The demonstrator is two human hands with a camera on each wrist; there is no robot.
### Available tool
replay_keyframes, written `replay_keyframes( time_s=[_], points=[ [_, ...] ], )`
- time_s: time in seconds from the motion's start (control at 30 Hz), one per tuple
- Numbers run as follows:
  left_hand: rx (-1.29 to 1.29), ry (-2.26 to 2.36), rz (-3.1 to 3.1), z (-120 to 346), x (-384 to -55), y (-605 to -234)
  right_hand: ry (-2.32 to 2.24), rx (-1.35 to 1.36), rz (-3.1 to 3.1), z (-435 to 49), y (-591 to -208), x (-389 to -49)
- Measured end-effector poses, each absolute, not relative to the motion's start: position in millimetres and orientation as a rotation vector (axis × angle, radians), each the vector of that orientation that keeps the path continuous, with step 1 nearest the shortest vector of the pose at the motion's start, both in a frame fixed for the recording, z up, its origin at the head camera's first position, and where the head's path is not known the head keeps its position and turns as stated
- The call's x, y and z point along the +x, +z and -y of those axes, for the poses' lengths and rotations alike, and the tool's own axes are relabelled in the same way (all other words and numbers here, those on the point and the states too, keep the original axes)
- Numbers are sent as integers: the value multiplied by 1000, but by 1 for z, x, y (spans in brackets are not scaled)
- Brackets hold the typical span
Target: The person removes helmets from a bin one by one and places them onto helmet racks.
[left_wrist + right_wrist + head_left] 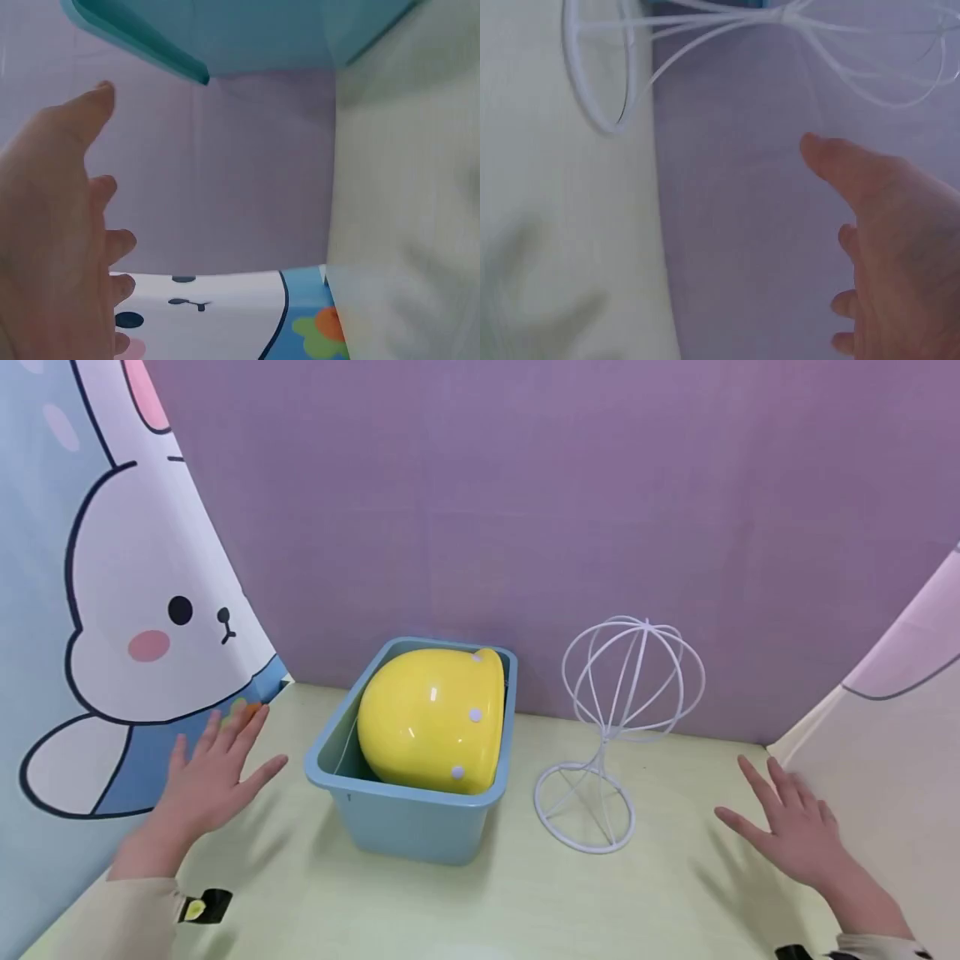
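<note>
A glossy yellow helmet point(420, 718) with pale dots near its rim lies on its side in a blue plastic bin point(420, 822). To the right of the bin stands a white wire stand point(603, 739), with a round cage top and a ring base. My left hand point(213, 781) hovers left of the bin, fingers spread and holding nothing. In the left wrist view the bin's wall point(262, 34) shows beyond the thumb. Over on the right, my right hand point(798, 827) is held above the table, fingers spread, beside the wire stand. It holds nothing either.
The pale table point(555, 910) meets a purple backdrop point(525, 527) behind the bin and the stand. A side panel with a cartoon rabbit point(150, 593) rises close to the left hand. Another pale panel point(907, 760) borders the right side.
</note>
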State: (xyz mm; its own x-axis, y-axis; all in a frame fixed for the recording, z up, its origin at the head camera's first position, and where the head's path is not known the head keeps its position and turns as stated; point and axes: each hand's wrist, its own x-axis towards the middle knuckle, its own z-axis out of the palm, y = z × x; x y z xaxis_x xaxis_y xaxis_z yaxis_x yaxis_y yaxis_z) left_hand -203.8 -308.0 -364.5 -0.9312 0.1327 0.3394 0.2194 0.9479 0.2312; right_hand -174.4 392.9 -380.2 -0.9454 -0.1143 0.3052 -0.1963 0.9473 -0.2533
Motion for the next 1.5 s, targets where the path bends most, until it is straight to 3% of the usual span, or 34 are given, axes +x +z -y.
replay_keyframes(
  time_s=[0.5, 1.07, 1.5],
  points=[
    [-478, -877, 2463, 253, -192, -361, 778, 464, 2772, -320, -358, -166],
    [-653, -690, 2065, 216, -184, -375, 1380, 941, 2525, -213, -339, -187],
    [-638, -549, 2011, 213, -186, -369, 1830, 851, 2443, -164, -311, -236]
  ],
)
